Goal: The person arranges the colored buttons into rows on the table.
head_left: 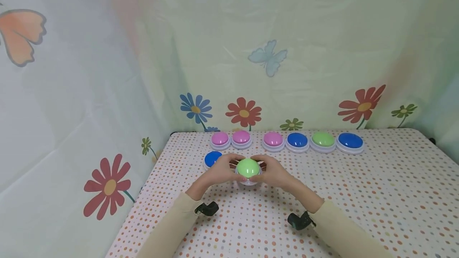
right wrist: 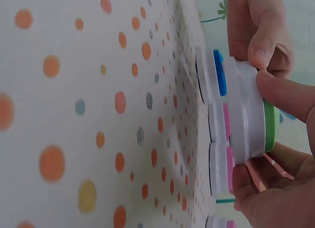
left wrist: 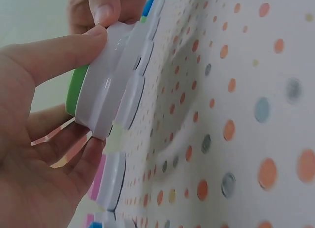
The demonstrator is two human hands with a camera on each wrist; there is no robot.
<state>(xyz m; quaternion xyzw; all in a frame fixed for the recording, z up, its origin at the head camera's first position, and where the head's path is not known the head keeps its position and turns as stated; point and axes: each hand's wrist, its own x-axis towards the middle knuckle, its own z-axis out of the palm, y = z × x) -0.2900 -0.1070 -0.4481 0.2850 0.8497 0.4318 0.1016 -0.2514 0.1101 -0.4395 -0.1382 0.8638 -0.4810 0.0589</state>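
Observation:
Both hands hold a green-domed push button [head_left: 248, 168] with a white round base, at the middle of the table. My left hand [head_left: 226, 169] grips its left side, thumb on the near rim and fingers around the far side. My right hand [head_left: 274, 171] grips the right side in the same way, the two thumbs close together at the front. In the left wrist view the white base [left wrist: 106, 85] looks raised off the tabletop. Just left of it and a little behind, a blue push button [head_left: 213, 158] is partly hidden by my left hand.
Along the table's back edge stands a row of push buttons: two pink ones, the right one [head_left: 241, 137] beside its twin, then pink [head_left: 273, 139], blue [head_left: 297, 139], green [head_left: 323, 139] and blue [head_left: 350, 140]. A dotted cloth [head_left: 394, 194] covers the table. A flowered curtain [head_left: 315, 51] hangs behind.

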